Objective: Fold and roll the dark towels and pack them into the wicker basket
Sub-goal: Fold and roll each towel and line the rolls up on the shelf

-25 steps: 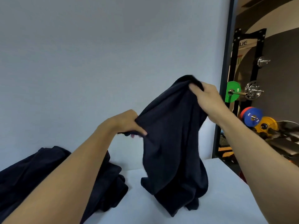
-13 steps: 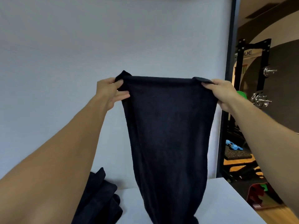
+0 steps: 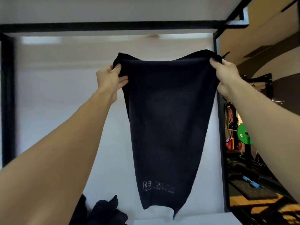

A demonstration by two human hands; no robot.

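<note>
A dark navy towel point(image 3: 165, 127) hangs full length in the air in front of me, with a pale logo near its lower edge. My left hand point(image 3: 110, 79) pinches its top left corner and my right hand point(image 3: 225, 75) grips its top right corner, both held high. The towel's bottom edge hangs just above the white table point(image 3: 203, 219). A heap of other dark towels point(image 3: 103, 211) lies at the bottom left, partly hidden by my left arm. No wicker basket is in view.
A white wall with a black frame point(image 3: 113, 25) fills the background. Right of a black post point(image 3: 221, 159) is a gym area with a green weight plate point(image 3: 243, 133), red plates and a rack.
Both hands rose with the towel and spread it out flat; it now hangs clear of the table, showing its logo. The view has tilted upward.
</note>
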